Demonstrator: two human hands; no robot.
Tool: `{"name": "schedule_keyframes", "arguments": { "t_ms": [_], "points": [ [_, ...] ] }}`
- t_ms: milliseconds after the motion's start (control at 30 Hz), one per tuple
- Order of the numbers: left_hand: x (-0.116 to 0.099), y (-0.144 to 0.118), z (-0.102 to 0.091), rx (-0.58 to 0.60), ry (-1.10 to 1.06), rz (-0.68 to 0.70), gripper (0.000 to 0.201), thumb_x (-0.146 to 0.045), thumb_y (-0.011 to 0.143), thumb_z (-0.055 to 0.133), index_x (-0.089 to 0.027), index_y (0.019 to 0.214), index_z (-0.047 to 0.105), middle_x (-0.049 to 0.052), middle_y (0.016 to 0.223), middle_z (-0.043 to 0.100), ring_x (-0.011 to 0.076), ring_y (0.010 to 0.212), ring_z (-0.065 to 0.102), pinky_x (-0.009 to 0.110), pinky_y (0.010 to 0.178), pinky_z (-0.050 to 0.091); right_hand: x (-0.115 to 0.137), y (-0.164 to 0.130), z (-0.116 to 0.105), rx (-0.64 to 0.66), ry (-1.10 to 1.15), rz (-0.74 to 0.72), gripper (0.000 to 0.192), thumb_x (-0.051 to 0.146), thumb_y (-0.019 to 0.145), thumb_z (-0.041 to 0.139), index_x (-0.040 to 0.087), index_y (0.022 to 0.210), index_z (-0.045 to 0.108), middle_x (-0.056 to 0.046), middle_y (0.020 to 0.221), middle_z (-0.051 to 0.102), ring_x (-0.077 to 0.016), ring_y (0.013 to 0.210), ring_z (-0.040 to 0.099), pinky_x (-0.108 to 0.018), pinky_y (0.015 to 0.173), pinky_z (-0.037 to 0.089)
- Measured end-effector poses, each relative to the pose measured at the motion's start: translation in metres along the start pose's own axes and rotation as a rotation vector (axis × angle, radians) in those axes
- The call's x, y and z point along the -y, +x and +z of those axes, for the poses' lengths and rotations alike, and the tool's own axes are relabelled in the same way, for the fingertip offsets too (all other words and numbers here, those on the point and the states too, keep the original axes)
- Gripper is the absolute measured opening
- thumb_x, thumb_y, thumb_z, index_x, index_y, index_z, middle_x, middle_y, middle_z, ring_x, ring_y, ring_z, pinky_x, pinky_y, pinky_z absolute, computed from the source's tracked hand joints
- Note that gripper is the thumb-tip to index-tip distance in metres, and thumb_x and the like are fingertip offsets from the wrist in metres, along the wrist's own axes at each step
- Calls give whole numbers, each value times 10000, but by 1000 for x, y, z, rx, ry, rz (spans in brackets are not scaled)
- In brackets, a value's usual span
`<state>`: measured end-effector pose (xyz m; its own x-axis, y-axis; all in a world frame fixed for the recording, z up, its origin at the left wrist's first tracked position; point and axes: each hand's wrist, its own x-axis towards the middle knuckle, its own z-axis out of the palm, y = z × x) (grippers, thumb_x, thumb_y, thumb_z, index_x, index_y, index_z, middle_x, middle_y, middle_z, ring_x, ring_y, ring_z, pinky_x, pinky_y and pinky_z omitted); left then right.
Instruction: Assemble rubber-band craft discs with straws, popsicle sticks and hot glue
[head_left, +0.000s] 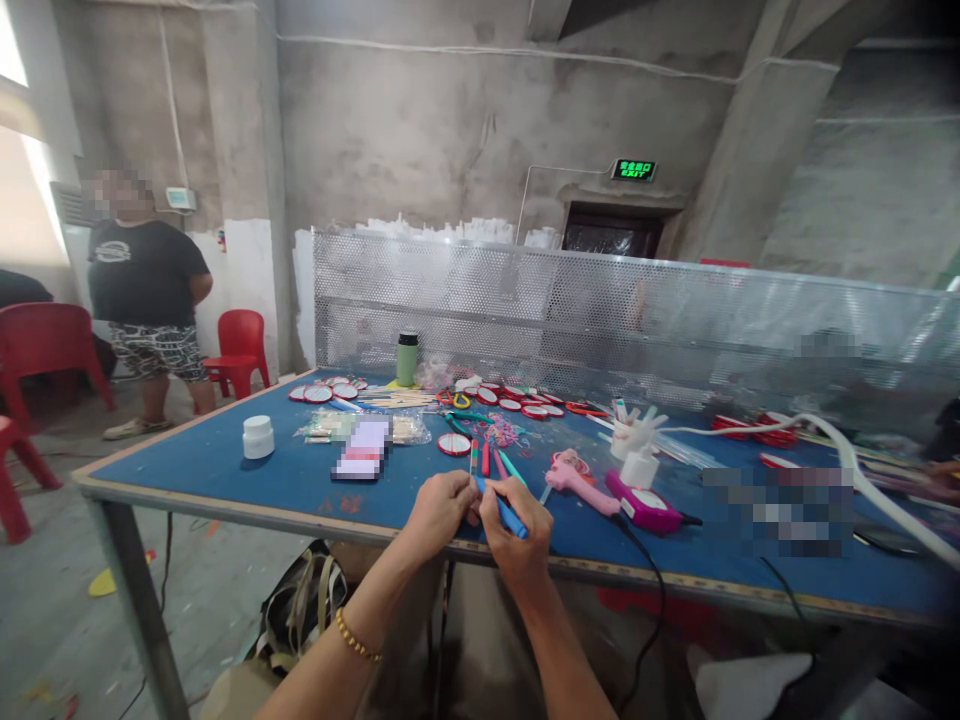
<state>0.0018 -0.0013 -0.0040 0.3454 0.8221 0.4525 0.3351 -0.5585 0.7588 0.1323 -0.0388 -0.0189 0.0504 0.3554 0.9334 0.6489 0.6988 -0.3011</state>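
Observation:
My right hand (525, 525) is closed around a blue marker pen (513, 517), gripping it like a writing tool. Its front end points left, toward my left hand (436, 512). The fingers of that left hand pinch a thin stick (474, 462) with green and red colour on it, which stands up past the fingertips. Both hands meet at the table's front edge. Just beyond them lie a red marker (485, 458), a pink marker (500, 464) and a teal marker (513, 467). A round red-rimmed disc (454, 444) lies to their left.
On the blue table (300, 500) are a white jar (258, 437), a phone (364, 447), a green bottle (406, 358) and a pink glue gun (585, 484) with a cord. A purple device (641, 502) sits at right. Behind stands a perforated metal screen (450, 290). A person (146, 280) stands at left.

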Motion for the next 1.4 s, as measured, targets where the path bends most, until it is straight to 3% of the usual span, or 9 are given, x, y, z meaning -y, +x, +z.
{"name": "schedule_keyframes", "arguments": {
  "t_ms": [467,733,1400],
  "points": [
    [-1,-2,0,22,-84,-25,312,-340,869,440,-180,627,556,-30,580,624,124,584,565,210,578,354,0,-1,-1,-34,10,11,97,152,870,543,191,811,609,-10,692,597,-139,638,571,-273,645,470],
    [0,0,0,3,-3,-6,320,-308,867,432,-179,590,528,-35,556,603,118,569,529,216,552,304,0,0,-1,13,-4,6,119,169,881,529,195,809,620,-18,692,602,-149,639,569,-286,648,468],
    [1,0,1,9,-71,-9,332,-340,874,437,-176,601,529,-35,552,591,119,559,538,218,556,329,-1,-1,0,-6,18,5,103,147,875,543,187,813,613,-13,700,595,-143,648,562,-276,657,452]
  ]
}}
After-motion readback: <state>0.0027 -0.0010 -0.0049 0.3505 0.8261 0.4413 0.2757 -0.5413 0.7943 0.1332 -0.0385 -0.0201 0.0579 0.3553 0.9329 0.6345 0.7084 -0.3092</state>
